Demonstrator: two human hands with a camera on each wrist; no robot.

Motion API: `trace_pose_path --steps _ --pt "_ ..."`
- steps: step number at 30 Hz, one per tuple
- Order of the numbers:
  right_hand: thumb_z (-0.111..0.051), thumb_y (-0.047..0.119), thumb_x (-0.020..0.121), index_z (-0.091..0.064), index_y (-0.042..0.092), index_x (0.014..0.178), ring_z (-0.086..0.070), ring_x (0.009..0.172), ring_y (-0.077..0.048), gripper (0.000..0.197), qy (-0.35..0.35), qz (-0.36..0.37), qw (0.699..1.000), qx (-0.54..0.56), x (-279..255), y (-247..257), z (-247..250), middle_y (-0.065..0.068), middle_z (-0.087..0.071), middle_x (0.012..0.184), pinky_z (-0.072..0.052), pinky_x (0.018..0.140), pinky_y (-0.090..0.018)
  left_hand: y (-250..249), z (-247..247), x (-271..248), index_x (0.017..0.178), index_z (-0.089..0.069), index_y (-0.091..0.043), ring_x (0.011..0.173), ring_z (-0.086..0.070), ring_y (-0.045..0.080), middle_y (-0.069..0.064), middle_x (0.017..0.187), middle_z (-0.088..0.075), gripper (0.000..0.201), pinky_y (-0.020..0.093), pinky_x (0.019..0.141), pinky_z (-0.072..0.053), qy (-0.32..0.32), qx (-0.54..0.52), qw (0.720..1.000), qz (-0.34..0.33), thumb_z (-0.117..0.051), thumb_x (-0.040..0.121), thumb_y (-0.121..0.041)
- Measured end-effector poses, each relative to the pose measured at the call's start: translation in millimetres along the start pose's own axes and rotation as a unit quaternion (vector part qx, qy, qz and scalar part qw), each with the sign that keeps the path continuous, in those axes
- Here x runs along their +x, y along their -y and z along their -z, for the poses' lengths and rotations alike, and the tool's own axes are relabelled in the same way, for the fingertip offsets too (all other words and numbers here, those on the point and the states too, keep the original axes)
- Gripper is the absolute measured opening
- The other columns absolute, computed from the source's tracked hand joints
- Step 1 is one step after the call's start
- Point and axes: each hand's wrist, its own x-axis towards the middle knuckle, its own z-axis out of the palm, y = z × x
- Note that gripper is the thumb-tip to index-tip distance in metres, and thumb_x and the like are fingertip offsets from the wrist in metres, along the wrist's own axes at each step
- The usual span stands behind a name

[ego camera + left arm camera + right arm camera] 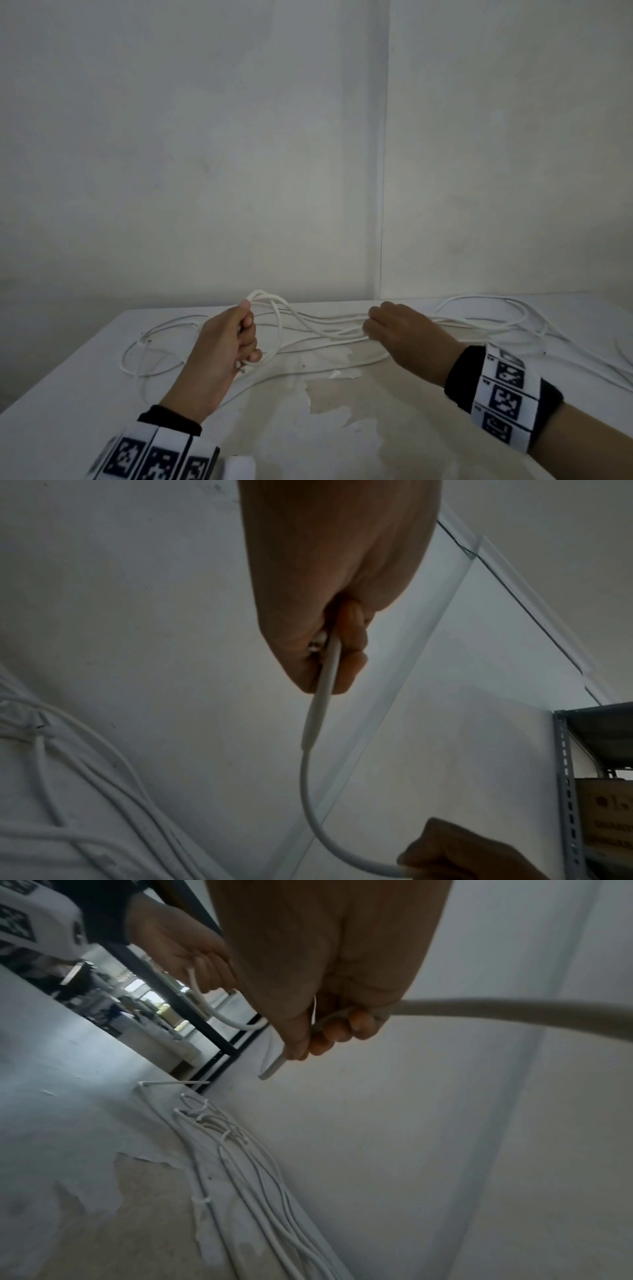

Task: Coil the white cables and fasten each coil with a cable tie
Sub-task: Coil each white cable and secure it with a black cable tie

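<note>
head view: both hands, left hand [224,346] and right hand [397,329], gripping white cable [308,325], fingertips hidden.

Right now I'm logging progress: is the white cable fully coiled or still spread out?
Mostly spread: the left hand grips a few loops, but the white cable lies loose across the table.

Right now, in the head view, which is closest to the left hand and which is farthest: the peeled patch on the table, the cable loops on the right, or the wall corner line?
1. Peeled patch, just right of the left hand.
2. Wall corner line, behind, to the right.
3. Right cable loops, far right of the table.
</note>
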Motion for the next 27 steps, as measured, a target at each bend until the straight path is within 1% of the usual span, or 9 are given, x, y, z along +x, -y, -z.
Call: trace_pose_path --steps 4,7,11,16,18,20,22,25,27 --pt "-0.078 0.002 0.060 -0.048 0.014 0.077 -0.032 0.068 -0.015 0.037 -0.035 0.050 0.997 0.040 17.2 30.7 -0.4 -0.002 -0.054 0.070 -0.028 0.061 -0.025 0.4 -10.3 2.9 0.062 -0.035 -0.012 0.033 -0.020 0.006 -0.007 0.040 -0.024 0.035 0.018 0.036 -0.029 0.004 0.019 1.000 -0.007 -0.038 0.097 -0.017" --pt "-0.072 0.002 0.069 -0.054 0.012 0.075 -0.035 0.068 -0.016 0.022 -0.062 0.065 0.992 0.084 28.1 50.8 5.0 -0.003 -0.053 0.072 -0.030 0.062 -0.025 1.1 -19.0 4.2 0.063 -0.038 -0.011 0.033 -0.022 0.007 -0.007 0.040 -0.025 0.036 0.017 0.036 -0.031 0.011 0.025 1.000 -0.010 -0.037 0.098 -0.020" --pt "-0.067 0.000 0.075 -0.058 0.008 0.076 -0.033 0.068 -0.017 0.012 -0.095 0.067 0.984 0.136 43.6 61.0 17.0 -0.005 -0.053 0.072 -0.031 0.062 -0.026 10.1 -27.8 4.7 0.066 -0.044 -0.007 0.032 -0.028 0.007 -0.006 0.039 -0.029 0.040 0.018 0.038 -0.035 0.028 0.047 0.998 -0.010 -0.032 0.099 -0.025" --pt "-0.062 -0.002 0.078 -0.060 0.005 0.076 -0.033 0.067 -0.018 0.008 -0.088 0.059 0.979 0.174 48.4 60.1 22.5 -0.007 -0.054 0.072 -0.029 0.062 -0.026 18.2 -32.8 2.1 0.071 -0.052 -0.006 0.043 -0.041 0.010 -0.002 0.050 -0.036 0.043 0.022 0.048 -0.035 0.088 0.124 0.987 -0.044 -0.031 0.099 -0.031" --pt "-0.053 0.004 0.085 -0.059 0.006 0.078 -0.033 0.067 -0.017 0.010 -0.091 0.052 0.976 0.189 46.9 57.9 24.2 -0.008 -0.055 0.072 -0.029 0.062 -0.026 19.0 -32.8 1.6 0.072 -0.052 -0.006 0.045 -0.043 0.010 0.001 0.053 -0.037 0.043 0.018 0.048 -0.037 0.103 0.138 0.984 -0.047 -0.031 0.099 -0.032" --pt "-0.048 0.011 0.089 -0.056 0.007 0.082 -0.034 0.067 -0.017 0.012 -0.099 0.045 0.972 0.211 46.2 56.5 26.2 -0.009 -0.056 0.073 -0.029 0.062 -0.025 17.9 -34.2 -1.7 0.074 -0.054 -0.006 0.054 -0.047 0.012 0.006 0.060 -0.042 0.044 0.019 0.054 -0.041 0.128 0.159 0.977 -0.054 -0.032 0.097 -0.035" --pt "-0.053 0.011 0.085 -0.057 0.006 0.082 -0.037 0.068 -0.017 0.008 -0.094 0.040 0.969 0.225 46.4 57.1 27.1 -0.009 -0.059 0.076 -0.031 0.062 -0.025 18.2 -38.8 -5.1 0.074 -0.055 -0.005 0.061 -0.052 0.014 0.009 0.064 -0.050 0.046 0.024 0.061 -0.045 0.161 0.180 0.969 -0.061 -0.033 0.094 -0.039" --pt "-0.056 0.008 0.081 -0.055 0.008 0.081 -0.041 0.069 -0.017 0.002 -0.064 0.028 0.963 0.259 47.3 54.6 30.1 -0.009 -0.058 0.080 -0.033 0.062 -0.023 17.1 -43.3 -10.5 0.070 -0.054 -0.002 0.049 -0.057 0.007 0.005 0.053 -0.058 0.043 0.014 0.049 -0.045 0.168 0.197 0.965 -0.030 -0.031 0.099 -0.025" --pt "-0.057 0.010 0.081 -0.049 0.015 0.087 -0.042 0.070 -0.014 0.011 -0.046 -0.028 0.943 0.328 47.2 49.0 36.5 -0.004 -0.053 0.082 -0.035 0.061 -0.022 16.6 -42.8 -13.0 0.069 -0.054 -0.005 0.044 -0.057 0.007 0.005 0.052 -0.058 0.046 0.013 0.045 -0.042 0.181 0.201 0.963 -0.011 -0.030 0.100 -0.028"
